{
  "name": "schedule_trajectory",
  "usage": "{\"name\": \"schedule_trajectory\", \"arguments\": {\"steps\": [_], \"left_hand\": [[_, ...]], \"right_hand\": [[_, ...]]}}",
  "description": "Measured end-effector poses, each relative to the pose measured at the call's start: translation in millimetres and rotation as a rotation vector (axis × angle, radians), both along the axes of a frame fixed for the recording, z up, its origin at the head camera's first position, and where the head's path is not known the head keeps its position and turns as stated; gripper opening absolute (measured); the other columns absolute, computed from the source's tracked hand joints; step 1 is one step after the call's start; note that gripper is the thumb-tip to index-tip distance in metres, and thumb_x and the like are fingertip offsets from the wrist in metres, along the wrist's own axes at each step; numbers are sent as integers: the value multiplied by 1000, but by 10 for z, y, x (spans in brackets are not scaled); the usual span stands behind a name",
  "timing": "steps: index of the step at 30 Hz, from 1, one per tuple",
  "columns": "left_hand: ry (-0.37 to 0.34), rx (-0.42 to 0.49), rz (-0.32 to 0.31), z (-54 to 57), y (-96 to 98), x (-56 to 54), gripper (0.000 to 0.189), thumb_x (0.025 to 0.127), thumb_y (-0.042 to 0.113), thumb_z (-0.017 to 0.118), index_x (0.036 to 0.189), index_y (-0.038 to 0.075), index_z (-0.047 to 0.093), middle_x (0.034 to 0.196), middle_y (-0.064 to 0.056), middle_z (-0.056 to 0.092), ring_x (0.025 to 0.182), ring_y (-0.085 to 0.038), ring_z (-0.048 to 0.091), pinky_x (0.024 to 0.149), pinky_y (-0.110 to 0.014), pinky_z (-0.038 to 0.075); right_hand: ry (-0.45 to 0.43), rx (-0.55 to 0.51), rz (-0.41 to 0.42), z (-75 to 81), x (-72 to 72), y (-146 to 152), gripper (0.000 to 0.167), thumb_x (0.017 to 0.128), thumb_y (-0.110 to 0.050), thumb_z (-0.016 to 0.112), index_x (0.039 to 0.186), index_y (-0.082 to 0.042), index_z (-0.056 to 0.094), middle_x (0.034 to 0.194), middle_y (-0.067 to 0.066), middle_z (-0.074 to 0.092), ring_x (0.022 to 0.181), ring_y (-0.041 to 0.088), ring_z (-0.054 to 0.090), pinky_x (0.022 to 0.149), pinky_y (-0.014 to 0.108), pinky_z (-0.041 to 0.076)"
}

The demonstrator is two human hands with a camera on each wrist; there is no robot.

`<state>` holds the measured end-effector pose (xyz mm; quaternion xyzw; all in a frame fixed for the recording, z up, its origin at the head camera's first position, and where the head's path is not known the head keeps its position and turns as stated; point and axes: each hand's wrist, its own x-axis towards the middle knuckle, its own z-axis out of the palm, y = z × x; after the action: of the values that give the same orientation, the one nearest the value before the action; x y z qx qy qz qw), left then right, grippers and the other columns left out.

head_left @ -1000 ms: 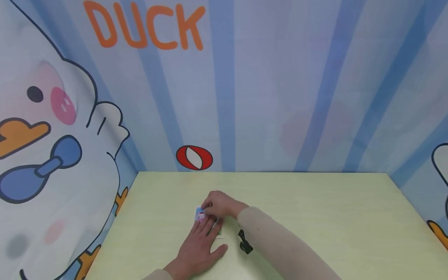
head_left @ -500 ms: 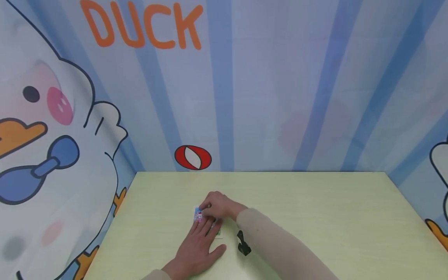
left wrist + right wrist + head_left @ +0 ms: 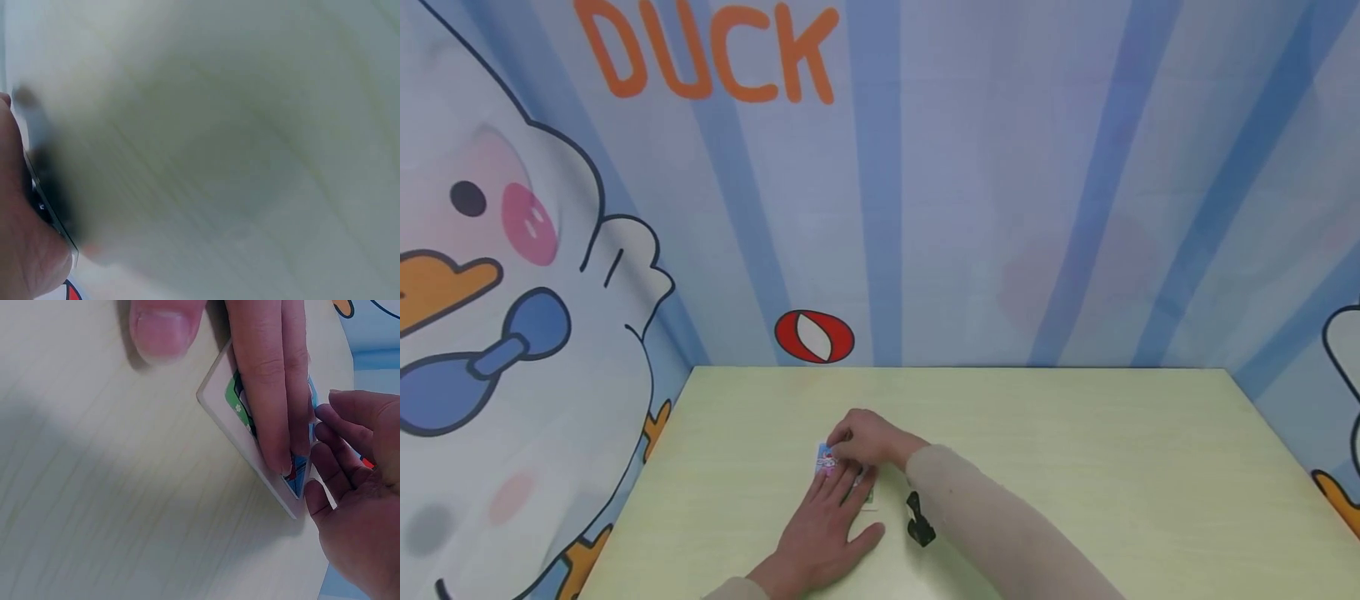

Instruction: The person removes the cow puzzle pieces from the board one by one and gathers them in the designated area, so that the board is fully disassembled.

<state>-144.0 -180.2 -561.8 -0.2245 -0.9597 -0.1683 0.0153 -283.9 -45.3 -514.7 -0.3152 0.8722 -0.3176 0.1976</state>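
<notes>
My left hand (image 3: 823,533) lies flat with fingers straight, resting on a small white-bordered picture board (image 3: 215,397) on the table. In the head view the board's blue and pink corner (image 3: 825,461) shows past those fingertips; the rest is mostly hidden. My right hand (image 3: 865,437) is at the board's upper edge, fingers curled, thumb and fingertips seeming to pinch it. From the right wrist, the left fingers (image 3: 265,394) cover the picture, and the right hand's fingertips (image 3: 319,494) meet the far edge. The left wrist view shows part of a hand (image 3: 28,244) beside a blurred dark thing.
The pale yellow-green tabletop (image 3: 1075,450) spreads around the hands. A blue striped backdrop (image 3: 962,208) with duck drawings rises behind and at the sides. A small black device (image 3: 920,521) sits under the right wrist.
Both hands keep nearly the same place and pose. The head view shifts very slightly.
</notes>
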Motion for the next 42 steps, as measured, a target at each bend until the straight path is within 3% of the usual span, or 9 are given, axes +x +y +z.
{"name": "schedule_trajectory", "arguments": {"steps": [9,20,35,42], "left_hand": [[7,28,-1,-63,-2,-13,74,110,59,47,166,13,40,174,-14,31,162,-32,25,127,-60,25],[-22,-19,5,9,11,-9,74,109,57,48,167,12,39,175,-14,29,162,-33,24,128,-59,24],[-41,-41,5,37,8,-10,74,110,58,46,167,12,38,175,-13,28,163,-32,22,129,-57,23],[-10,-32,8,-60,-15,-39,75,109,61,46,168,15,38,176,-10,27,163,-29,22,129,-56,23]], "right_hand": [[-1,-1,-40,-15,26,-6,18,100,-10,70,114,-6,81,107,2,75,105,20,65,104,37,53],[-12,-17,-66,4,56,-8,17,100,-10,71,114,-5,79,105,3,72,100,18,63,101,38,53],[-71,-52,-93,26,89,-1,16,101,-12,70,114,-7,76,106,2,74,104,19,67,105,41,53],[-51,-51,-86,9,83,-12,17,100,-11,69,115,-7,77,109,3,75,109,20,68,108,42,52]]}}
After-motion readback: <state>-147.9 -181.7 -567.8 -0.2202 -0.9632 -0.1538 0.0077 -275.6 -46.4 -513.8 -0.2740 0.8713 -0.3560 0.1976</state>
